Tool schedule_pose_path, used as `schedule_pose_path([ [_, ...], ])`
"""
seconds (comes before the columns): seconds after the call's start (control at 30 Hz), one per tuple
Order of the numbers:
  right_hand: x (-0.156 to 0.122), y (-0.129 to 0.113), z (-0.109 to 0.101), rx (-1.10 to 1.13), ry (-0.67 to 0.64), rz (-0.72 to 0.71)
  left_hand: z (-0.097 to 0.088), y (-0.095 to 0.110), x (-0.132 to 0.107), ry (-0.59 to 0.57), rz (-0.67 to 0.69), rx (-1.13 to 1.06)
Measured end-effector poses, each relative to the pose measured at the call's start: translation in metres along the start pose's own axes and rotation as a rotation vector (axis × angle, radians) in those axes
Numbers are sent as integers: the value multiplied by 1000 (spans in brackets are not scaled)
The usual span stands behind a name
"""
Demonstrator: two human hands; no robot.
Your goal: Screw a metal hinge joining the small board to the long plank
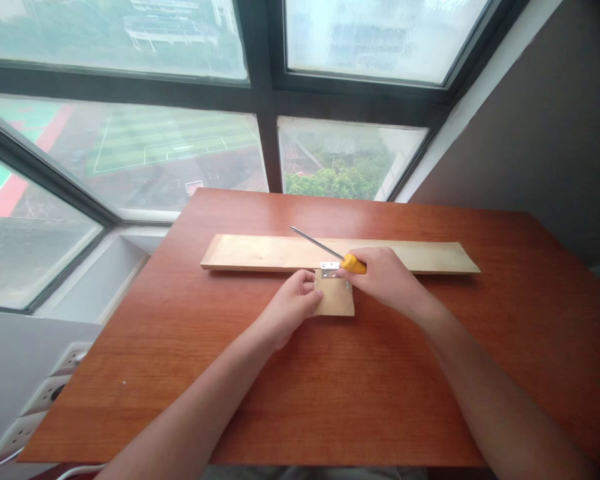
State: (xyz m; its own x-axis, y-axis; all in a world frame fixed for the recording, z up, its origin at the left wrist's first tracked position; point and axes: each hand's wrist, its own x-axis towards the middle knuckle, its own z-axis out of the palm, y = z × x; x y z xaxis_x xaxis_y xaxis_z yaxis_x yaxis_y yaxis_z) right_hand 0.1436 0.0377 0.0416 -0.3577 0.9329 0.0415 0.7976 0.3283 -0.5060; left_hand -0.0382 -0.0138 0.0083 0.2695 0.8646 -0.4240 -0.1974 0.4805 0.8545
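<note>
Left hand [293, 303] pinches the left edge of a small wooden piece [335, 299], just nearer than a long board [260, 253]; right hand [386, 277] grips a yellow-handled screwdriver [349, 261] beside the piece's far-edge metal hinge [330, 266].

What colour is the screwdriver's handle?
Yellow; the handle shows in the head view, in the right hand.

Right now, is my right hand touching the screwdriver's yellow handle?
Touching. The head view shows the right hand gripping the yellow handle, whose rear end disappears into its grasp.
</note>
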Motion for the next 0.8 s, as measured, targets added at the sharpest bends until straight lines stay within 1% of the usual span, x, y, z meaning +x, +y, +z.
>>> schedule_pose_path([
  [0.13, 1, 0, -1, -13, -16, 4, -1, -2, 0, -2, 9, -13],
  [0.4, -1, -2, 4, -15, -16, 21, -4, -5, 2, -32, 10, -25],
  [0.57, -6, 1, -6, 33, -24, 9, -1, -3, 1, -2, 4, -19],
  [0.63, -7, 1, -11, 61, 24, 10, -1, -2, 0, 8, -1, -10],
  [0.7, -6, -1, -14, 103, 111, 6, 0, -2, 0, 7, -1, -7],
  [0.77, -2, -5, -13, 136, 174, -23, 0, -2, 1, 4, 2, -6],
  [0.8, 0, -8, -11, 136, 182, -50, 0, -2, 1, 3, 3, -6],
])
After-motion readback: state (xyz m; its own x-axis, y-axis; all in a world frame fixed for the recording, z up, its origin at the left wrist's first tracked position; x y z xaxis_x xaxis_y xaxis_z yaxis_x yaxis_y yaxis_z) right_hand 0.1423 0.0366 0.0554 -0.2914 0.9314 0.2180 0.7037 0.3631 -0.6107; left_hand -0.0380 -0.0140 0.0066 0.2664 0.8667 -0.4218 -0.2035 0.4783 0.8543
